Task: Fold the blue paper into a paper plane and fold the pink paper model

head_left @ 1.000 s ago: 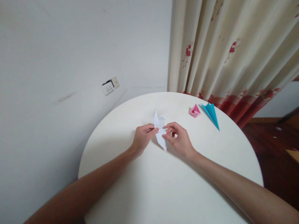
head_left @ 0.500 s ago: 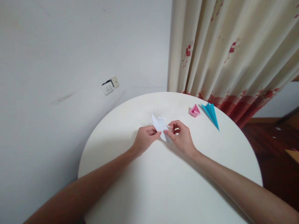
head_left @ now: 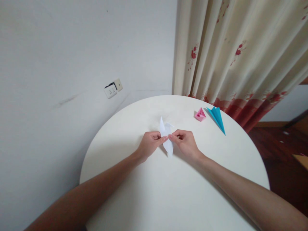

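Note:
A folded white paper figure (head_left: 166,134) with pointed ends stands just above the round white table (head_left: 175,189). My left hand (head_left: 148,145) pinches its left side between thumb and fingers. My right hand (head_left: 184,143) pinches the right side, fingertips nearly meeting the left hand's. One pointed end rises above the hands and another hangs below them. A small bent tip shows at the upper right of the figure.
A pink folded paper piece (head_left: 200,114) and a blue folded paper dart (head_left: 218,118) lie at the table's far right. Behind them hangs a cream curtain with red flowers (head_left: 240,51). A wall socket (head_left: 113,89) sits on the white wall at left.
The white figure was tilted flat half a second ago and now stands upright again, its lower point hanging below my hands. My fingertips have drawn closer together at its middle.

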Demonstrator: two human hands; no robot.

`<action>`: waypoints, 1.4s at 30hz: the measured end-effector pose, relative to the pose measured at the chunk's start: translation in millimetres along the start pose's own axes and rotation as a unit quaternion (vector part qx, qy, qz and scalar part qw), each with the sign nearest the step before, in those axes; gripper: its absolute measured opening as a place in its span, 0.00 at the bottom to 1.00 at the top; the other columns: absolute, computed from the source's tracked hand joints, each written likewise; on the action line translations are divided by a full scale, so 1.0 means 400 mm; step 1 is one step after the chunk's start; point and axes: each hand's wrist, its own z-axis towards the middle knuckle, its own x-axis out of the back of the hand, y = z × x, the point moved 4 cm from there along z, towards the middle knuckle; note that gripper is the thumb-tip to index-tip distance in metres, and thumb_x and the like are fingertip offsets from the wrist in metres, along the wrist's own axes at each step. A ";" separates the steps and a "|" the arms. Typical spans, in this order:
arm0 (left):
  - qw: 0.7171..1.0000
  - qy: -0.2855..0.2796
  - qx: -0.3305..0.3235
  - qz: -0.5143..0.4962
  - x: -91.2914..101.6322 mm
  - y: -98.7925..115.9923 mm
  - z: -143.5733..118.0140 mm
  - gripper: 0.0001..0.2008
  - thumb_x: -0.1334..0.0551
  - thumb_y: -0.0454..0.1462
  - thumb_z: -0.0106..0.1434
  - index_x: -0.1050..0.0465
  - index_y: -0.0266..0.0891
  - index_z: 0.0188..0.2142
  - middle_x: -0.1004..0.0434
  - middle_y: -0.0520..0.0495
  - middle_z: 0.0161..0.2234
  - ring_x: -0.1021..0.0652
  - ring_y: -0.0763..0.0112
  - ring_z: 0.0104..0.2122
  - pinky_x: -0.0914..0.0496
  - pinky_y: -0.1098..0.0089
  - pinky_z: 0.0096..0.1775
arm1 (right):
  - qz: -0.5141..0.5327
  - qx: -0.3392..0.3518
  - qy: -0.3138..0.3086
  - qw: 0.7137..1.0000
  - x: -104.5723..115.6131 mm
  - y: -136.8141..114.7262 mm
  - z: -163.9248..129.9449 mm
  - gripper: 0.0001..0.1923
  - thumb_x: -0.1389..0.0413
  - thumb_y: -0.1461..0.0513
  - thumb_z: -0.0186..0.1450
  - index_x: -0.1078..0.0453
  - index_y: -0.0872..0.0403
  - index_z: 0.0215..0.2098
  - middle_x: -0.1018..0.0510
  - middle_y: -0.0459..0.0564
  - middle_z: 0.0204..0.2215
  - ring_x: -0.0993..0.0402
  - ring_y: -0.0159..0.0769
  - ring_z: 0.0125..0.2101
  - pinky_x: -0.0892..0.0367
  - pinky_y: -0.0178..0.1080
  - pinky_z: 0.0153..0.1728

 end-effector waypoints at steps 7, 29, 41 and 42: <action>0.999 0.036 0.020 0.015 0.008 0.011 0.000 0.17 0.28 0.48 0.52 0.24 0.36 0.24 0.23 0.50 0.24 0.27 0.71 0.26 0.36 0.72 0.30 | -0.018 0.007 -0.004 1.000 0.006 -0.011 0.001 0.17 0.37 0.50 0.55 0.25 0.57 0.23 0.24 0.48 0.20 0.37 0.31 0.21 0.43 0.36 0.24; 0.964 -0.046 0.035 -0.261 -0.034 0.011 -0.006 0.17 0.27 0.42 0.57 0.34 0.41 0.36 0.22 0.53 0.29 0.22 0.71 0.30 0.31 0.70 0.38 | 0.146 -0.001 -0.119 0.982 -0.006 0.002 0.019 0.19 0.34 0.46 0.56 0.22 0.54 0.30 0.24 0.47 0.24 0.34 0.32 0.25 0.38 0.37 0.28; 0.977 -0.025 0.014 -0.212 -0.056 0.009 -0.009 0.12 0.27 0.41 0.57 0.27 0.38 0.33 0.23 0.49 0.30 0.23 0.70 0.33 0.32 0.73 0.35 | 0.200 0.029 -0.072 0.977 -0.032 -0.006 0.013 0.21 0.26 0.53 0.47 0.29 0.52 0.30 0.28 0.42 0.23 0.35 0.29 0.23 0.37 0.35 0.26; 0.982 -0.016 0.012 -0.190 -0.055 0.009 -0.010 0.12 0.27 0.42 0.56 0.25 0.38 0.33 0.22 0.49 0.31 0.23 0.69 0.34 0.32 0.73 0.35 | 0.193 0.034 -0.064 0.979 -0.032 -0.005 0.013 0.22 0.26 0.53 0.46 0.28 0.52 0.32 0.26 0.43 0.25 0.33 0.30 0.24 0.36 0.35 0.27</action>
